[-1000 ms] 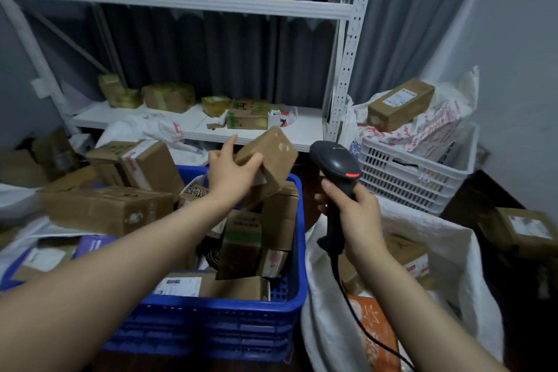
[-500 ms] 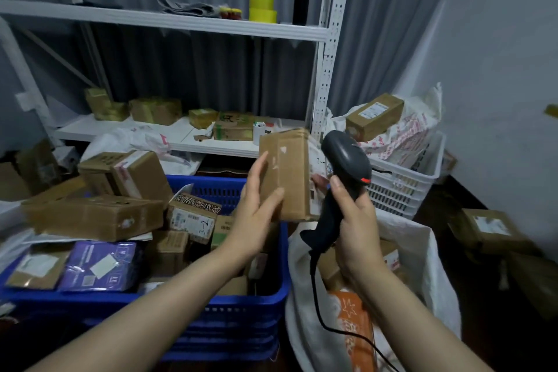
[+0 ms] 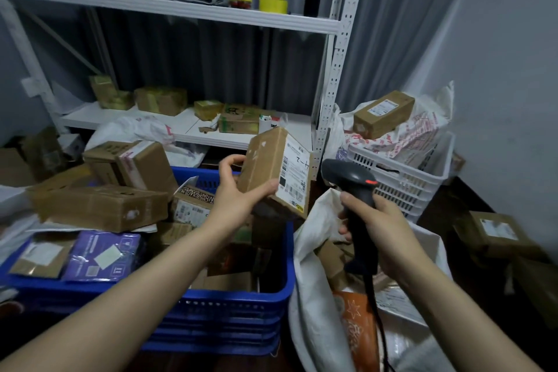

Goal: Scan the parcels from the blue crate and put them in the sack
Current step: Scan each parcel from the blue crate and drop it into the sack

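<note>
My left hand (image 3: 234,190) grips a small brown cardboard parcel (image 3: 265,166) above the right end of the blue crate (image 3: 229,308). The parcel's white label (image 3: 294,172) faces right, toward the black barcode scanner (image 3: 351,187). My right hand (image 3: 379,226) grips the scanner's handle, a little right of the parcel; its head points at the label and its cable hangs down. Below the scanner the white sack (image 3: 314,296) stands open, with several parcels and an orange packet inside. Several boxes and a purple packet (image 3: 104,255) lie in the crate.
A white shelf rack (image 3: 335,84) stands behind the crate, with boxes on its lower shelf. A white basket (image 3: 401,178) with bags and a labelled box (image 3: 383,113) stands at the right. More boxes lie on the floor at far right (image 3: 495,232) and at left.
My left hand has turned the parcel so that its white label now faces the scanner. The scanner has drawn back a little to the right of the parcel.
</note>
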